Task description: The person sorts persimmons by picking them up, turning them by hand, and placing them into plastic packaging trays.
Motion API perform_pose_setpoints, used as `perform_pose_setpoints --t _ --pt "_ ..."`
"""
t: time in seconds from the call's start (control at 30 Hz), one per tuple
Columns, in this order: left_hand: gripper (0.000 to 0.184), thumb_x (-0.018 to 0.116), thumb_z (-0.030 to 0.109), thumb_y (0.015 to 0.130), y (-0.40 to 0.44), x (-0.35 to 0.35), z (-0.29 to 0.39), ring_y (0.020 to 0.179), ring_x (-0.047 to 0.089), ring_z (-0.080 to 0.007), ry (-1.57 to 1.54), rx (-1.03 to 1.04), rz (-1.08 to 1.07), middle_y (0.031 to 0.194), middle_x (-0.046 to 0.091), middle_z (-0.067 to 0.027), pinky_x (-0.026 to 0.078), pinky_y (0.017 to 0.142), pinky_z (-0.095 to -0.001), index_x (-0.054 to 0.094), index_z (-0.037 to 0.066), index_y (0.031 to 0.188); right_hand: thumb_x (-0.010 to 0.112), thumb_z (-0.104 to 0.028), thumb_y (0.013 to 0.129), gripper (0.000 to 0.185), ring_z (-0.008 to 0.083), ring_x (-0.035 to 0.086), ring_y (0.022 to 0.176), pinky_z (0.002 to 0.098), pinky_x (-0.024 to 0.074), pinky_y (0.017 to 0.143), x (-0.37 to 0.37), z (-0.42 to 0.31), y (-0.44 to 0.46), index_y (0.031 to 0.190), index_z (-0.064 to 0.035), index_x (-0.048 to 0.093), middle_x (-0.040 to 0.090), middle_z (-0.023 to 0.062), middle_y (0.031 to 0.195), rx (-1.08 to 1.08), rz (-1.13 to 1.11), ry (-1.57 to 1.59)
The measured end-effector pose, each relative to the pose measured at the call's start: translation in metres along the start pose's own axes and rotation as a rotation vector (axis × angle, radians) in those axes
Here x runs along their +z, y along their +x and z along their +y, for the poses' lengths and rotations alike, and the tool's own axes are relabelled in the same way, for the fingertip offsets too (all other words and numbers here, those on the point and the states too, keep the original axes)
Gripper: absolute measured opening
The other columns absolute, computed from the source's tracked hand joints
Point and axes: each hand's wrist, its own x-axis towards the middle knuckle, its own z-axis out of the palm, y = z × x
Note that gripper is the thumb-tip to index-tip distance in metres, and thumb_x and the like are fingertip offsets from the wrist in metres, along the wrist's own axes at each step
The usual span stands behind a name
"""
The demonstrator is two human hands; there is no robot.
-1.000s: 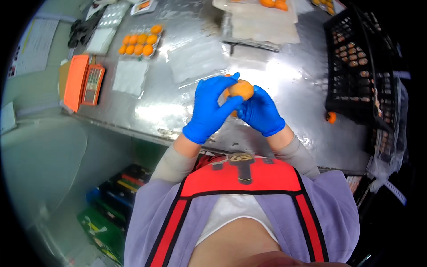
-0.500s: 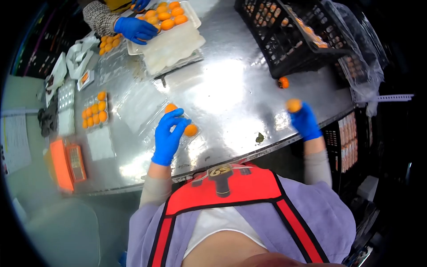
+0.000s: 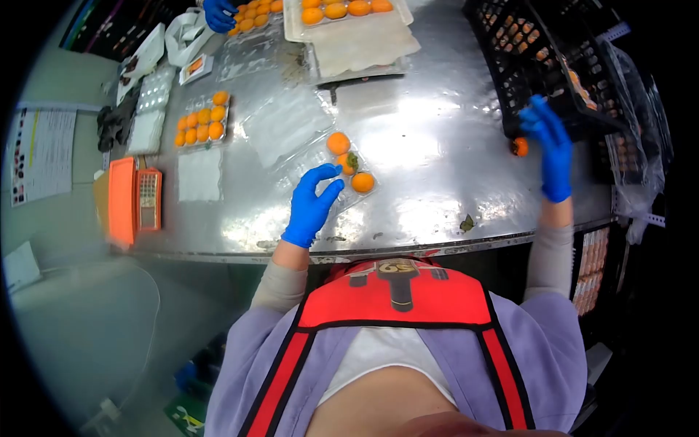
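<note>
My left hand [image 3: 313, 205], in a blue glove, is at the right end of a clear plastic tray [image 3: 344, 201]. Its thumb and forefinger are apart, the fingertips close beside a persimmon [image 3: 346, 163] whose green calyx faces up. Another persimmon [image 3: 338, 143] lies above it in the tray, and a third persimmon [image 3: 362, 182] below. My right hand [image 3: 547, 149], also gloved in blue, is raised at the right with fingers stretched and somewhat blurred; nothing shows in it. A loose persimmon [image 3: 519, 147] sits on the metal table just left of those fingers.
A black crate [image 3: 510, 80] of fruit stands at the back right. Filled trays [image 3: 202, 125] lie left and at the back. An orange scale [image 3: 122, 200] is on the left. A leaf [image 3: 467, 223] lies near the front edge. A co-worker's gloved hand [image 3: 219, 14] appears at the back.
My right hand has moved up toward the crate and the persimmon it held is gone from it. My left fingers have shifted, showing a middle persimmon in the tray. The view has shifted.
</note>
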Motion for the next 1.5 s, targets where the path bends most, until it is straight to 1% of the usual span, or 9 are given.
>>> perform_pose_setpoints --t 0.33,0.53,0.63,0.73,0.97,1.3,1.37,1.43,1.5 --pt "0.025 0.068 0.013 0.08 -0.028 -0.018 -0.034 0.102 0.059 -0.0208 -0.093 -0.116 0.249 0.106 0.064 -0.0092 0.042 0.092 -0.0315 0.061 0.004 0.103 0.062 -0.006 0.084 0.035 0.0092 0.059 0.088 0.0234 0.047 0.079 0.16 0.083 -0.092 0.119 -0.0032 0.058 0.064 0.004 0.101 0.305 -0.464 0.027" --pt "0.049 0.072 0.018 0.071 -0.004 0.004 -0.024 0.106 0.052 -0.0313 0.54 0.239 0.186 0.112 0.057 -0.0137 0.041 0.092 -0.041 0.057 0.011 0.117 0.063 -0.007 0.083 0.04 0.0125 0.059 0.093 0.0265 0.0475 0.082 0.198 0.103 -0.117 0.122 -0.0045 0.055 0.062 0.0062 0.106 0.389 -0.527 0.059" --pt "0.052 0.071 0.018 0.067 0.023 0.022 -0.02 0.109 0.05 -0.0311 0.765 0.286 0.09 0.118 0.054 -0.0127 0.039 0.093 -0.0411 0.057 0.012 0.117 0.065 -0.01 0.081 0.044 0.0188 0.059 0.1 0.0303 0.0468 0.085 0.21 0.099 -0.11 0.123 -0.0051 0.053 0.059 0.0106 0.113 0.338 -0.517 0.012" --pt "0.054 0.07 0.018 0.064 0.043 0.032 -0.025 0.111 0.047 -0.0306 0.879 0.246 -0.003 0.121 0.05 -0.0123 0.038 0.092 -0.0409 0.057 0.012 0.116 0.069 -0.015 0.071 0.05 0.0329 0.053 0.105 0.0374 0.0457 0.089 0.217 0.099 -0.103 0.119 -0.0074 0.054 0.055 0.0162 0.115 -0.117 -0.533 -0.34" --pt "0.051 0.07 0.019 0.062 0.051 0.039 -0.035 0.111 0.046 -0.0301 0.977 0.228 -0.045 0.123 0.048 -0.0115 0.04 0.09 -0.0398 0.059 0.01 0.111 0.071 -0.018 0.068 0.053 0.0337 0.052 0.103 0.04 0.0462 0.087 0.236 0.094 -0.099 0.117 -0.0091 0.054 0.053 0.0138 0.116 -0.164 -0.547 -0.473" --pt "0.044 0.071 0.018 0.061 0.059 0.027 -0.02 0.098 0.053 -0.0285 0.726 0.188 0.021 0.108 0.054 -0.0124 0.045 0.081 -0.0394 0.058 0.006 0.102 0.074 -0.02 0.068 0.053 0.0302 0.056 0.099 0.0375 0.0475 0.084 0.236 0.093 -0.086 0.115 -0.0073 0.054 0.056 0.0128 0.111 -0.288 -0.527 -0.434" --pt "0.044 0.072 0.017 0.064 0.063 0.017 -0.026 0.096 0.055 -0.0268 0.661 0.157 0.049 0.107 0.056 -0.0113 0.046 0.081 -0.0386 0.058 0.006 0.104 0.075 -0.022 0.071 0.055 0.0233 0.059 0.096 0.0327 0.0485 0.08 0.237 0.095 -0.082 0.118 -0.0057 0.052 0.058 0.0111 0.109 0.182 -0.437 -0.07" --pt "0.043 0.071 0.015 0.072 0.073 0.003 -0.034 0.1 0.056 -0.0225 -0.24 -0.037 0.144 0.112 0.057 -0.0095 0.046 0.086 -0.0356 0.056 0.004 0.111 0.072 -0.019 0.077 0.051 0.0144 0.058 0.094 0.0279 0.0484 0.077 0.245 0.093 -0.063 0.121 -0.0028 0.05 0.059 0.0086 0.109 0.297 -0.384 0.076" --pt "0.041 0.063 0.01 0.081 0.084 -0.015 -0.035 0.107 0.055 -0.0218 -0.562 -0.286 0.1 0.12 0.054 -0.0102 0.044 0.093 -0.0345 0.05 0.0 0.119 0.07 -0.016 0.079 0.052 0.0168 0.057 0.099 0.027 0.0464 0.082 0.256 0.092 -0.042 0.124 -0.0026 0.047 0.057 0.0075 0.112 0.488 -0.374 0.374"
